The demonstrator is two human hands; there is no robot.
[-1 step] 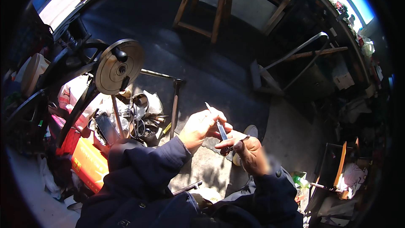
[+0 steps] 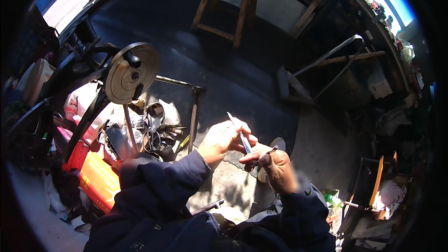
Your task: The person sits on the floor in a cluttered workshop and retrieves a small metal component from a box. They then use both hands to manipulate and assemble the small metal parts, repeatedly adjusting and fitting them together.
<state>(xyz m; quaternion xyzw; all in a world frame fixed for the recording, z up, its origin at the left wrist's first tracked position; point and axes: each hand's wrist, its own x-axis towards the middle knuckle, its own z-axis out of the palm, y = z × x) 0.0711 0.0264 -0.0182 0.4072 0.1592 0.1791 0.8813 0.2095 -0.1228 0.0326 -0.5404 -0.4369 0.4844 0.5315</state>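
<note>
Out in front of my body, my left hand (image 2: pixel 220 141) is closed with its fingertips pinched around a slim, shiny metal tool (image 2: pixel 246 143). A thin pale pointed tip (image 2: pixel 229 115) sticks out beyond the fingers on the far side; I cannot tell whether it belongs to the same tool. My right hand (image 2: pixel 277 170) is curled at the tool's darker lower end, with the fingers reaching across it. The tool slants from the left fingers down to the right hand. Its exact kind is too small to make out, and the fingers hide part of it.
A black machine with a round disc wheel (image 2: pixel 132 73) stands at left. Below it lie scissors (image 2: pixel 151 136), a dark phone-like slab (image 2: pixel 117 141) and an orange-red box (image 2: pixel 99 180). A wooden-legged stool (image 2: pixel 240 16) stands far ahead; a metal-framed stand (image 2: pixel 298 88) is at right.
My right hand has shifted very slightly upward and to the right at the tool's lower end. My left hand stays nearly still.
</note>
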